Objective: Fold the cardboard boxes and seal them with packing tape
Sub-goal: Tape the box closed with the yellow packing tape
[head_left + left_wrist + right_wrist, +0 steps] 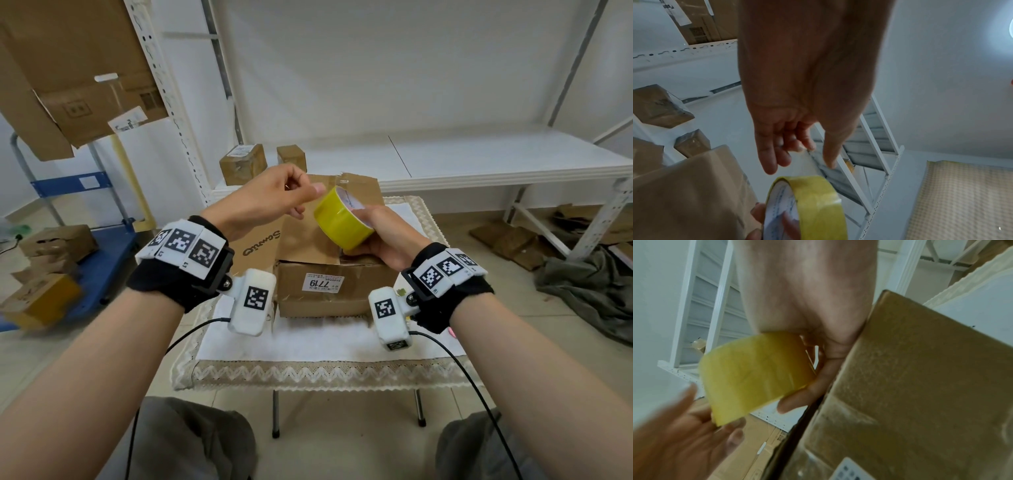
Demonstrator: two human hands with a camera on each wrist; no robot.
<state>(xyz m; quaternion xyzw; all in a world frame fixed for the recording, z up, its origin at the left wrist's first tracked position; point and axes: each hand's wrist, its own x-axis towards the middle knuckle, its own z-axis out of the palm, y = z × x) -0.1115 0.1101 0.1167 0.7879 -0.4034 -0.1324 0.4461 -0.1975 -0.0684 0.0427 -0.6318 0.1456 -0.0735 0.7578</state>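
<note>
My right hand (383,236) grips a yellow roll of packing tape (342,222) above a brown cardboard box (329,284) labelled 7719, whose flaps (308,240) stand up. In the right wrist view my fingers (797,402) wrap the roll (756,374) beside the box wall (920,386). My left hand (301,195) hovers just left of the roll, fingers loosely curled and thumb pointing at its top edge. The left wrist view shows the left hand (797,146) relaxed above the roll (818,207), with nothing seen between the fingers.
The box sits on a small table with a white lace-edged cloth (308,339). Two small taped boxes (243,162) stand on the white shelf behind. A blue cart (102,246) with boxes is at the left. Grey fabric (589,284) and flat cardboard (513,240) lie on the floor at the right.
</note>
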